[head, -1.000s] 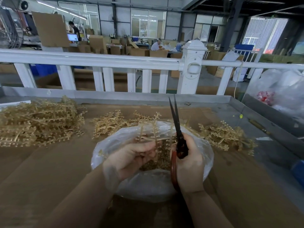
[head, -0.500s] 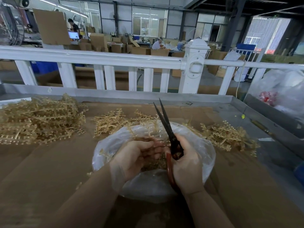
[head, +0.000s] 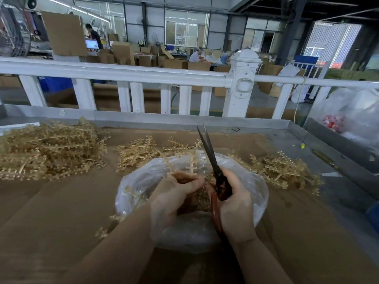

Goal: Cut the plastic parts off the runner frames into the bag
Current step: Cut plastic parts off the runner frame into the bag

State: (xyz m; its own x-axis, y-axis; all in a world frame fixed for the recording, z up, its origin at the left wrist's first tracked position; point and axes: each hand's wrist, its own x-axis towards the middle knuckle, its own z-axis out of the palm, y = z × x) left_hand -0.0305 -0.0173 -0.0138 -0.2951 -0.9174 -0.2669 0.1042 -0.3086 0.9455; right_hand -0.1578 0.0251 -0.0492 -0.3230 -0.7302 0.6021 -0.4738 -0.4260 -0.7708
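Trimming step underway. Left hand (head: pixel 176 193) grips runner frame (head: pixel 191 160) over bag (head: pixel 254 187) on bench (head: pixel 61 201). Right hand (head: pixel 235 203) grips scissors (head: pixel 213 160), blades near closed, pointing up. Next: open blades, seat on next part's stem, snip.

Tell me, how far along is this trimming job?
Partway, it seems. Done: cut pieces already lie in the clear bag. In hand: the left hand grips one runner frame over the bag while the right hand holds the scissors. Left: a big pile of frames on the left looks untouched; whether the smaller heaps behind and right are trimmed is unclear.
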